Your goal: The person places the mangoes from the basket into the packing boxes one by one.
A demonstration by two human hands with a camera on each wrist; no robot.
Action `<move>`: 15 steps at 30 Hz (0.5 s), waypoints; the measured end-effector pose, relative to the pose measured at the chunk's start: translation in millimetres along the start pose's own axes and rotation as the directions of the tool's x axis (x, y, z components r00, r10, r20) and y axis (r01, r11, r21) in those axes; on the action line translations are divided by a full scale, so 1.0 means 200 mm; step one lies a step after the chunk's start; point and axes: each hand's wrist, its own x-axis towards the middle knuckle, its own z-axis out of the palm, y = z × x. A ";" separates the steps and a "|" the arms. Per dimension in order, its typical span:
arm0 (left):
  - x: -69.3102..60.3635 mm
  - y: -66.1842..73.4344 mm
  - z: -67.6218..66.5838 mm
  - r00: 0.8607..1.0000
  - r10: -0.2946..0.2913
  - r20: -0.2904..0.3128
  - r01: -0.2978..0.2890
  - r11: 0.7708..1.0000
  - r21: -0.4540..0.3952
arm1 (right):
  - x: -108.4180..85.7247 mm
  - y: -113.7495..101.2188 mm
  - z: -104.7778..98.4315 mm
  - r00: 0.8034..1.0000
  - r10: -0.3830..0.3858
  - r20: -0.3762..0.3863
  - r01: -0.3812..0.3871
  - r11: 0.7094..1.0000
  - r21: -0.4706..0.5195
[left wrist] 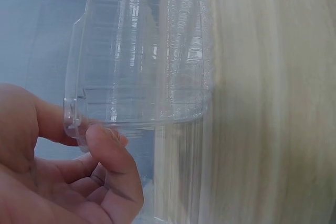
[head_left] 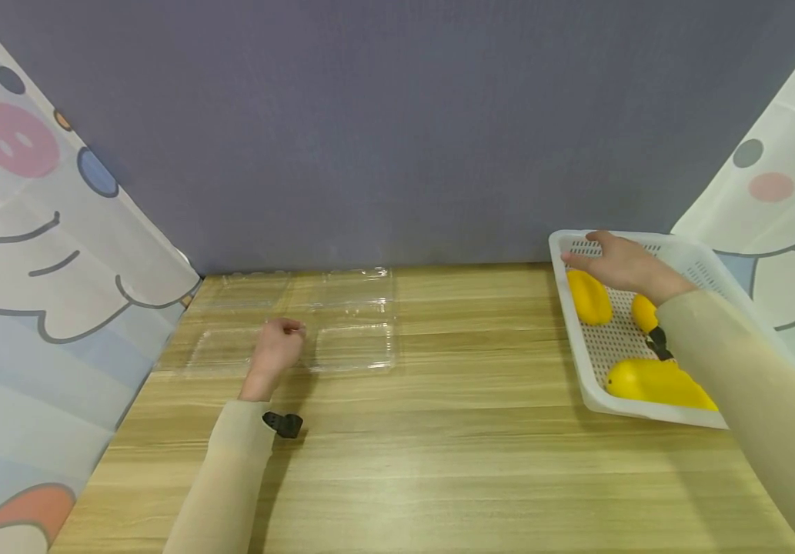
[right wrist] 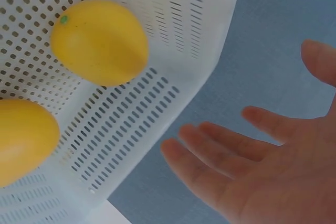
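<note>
- The person's left hand pinches a clear plastic container between thumb and fingertips, right at a corner of its rim; the remaining fingers are loosely curled.
- That container is at the back left of the counter, where clear sections sit in two columns. They are so see-through that I can't tell which parts are joined.
- The right hand is over the far left part of a white basket, its fingers stretched out and apart, thumb well away from them, with nothing in its grasp.
- Inside that perforated basket, on the counter's right side, I see three yellow pieces: a ribbed yellow piece near the left wall, a rounded yellow piece partly hidden by the right arm, and a long yellow piece along the near wall.
- Both sleeves are pale beige, with something black at each wrist.
- Behind the counter stands a dark grey wall, flanked by cartoon-printed cloth.
</note>
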 end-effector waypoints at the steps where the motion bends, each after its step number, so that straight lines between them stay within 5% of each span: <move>1: 0.00 0.00 0.00 1.000 0.001 0.000 -0.001 1.000 -0.012 | 0.00 0.00 0.00 1.000 0.001 0.000 -0.001 1.000 0.002; 15: 0.00 0.02 0.02 1.000 -0.017 0.006 0.018 0.991 -0.129 | 0.07 0.06 0.01 1.000 0.022 0.020 -0.022 1.000 0.010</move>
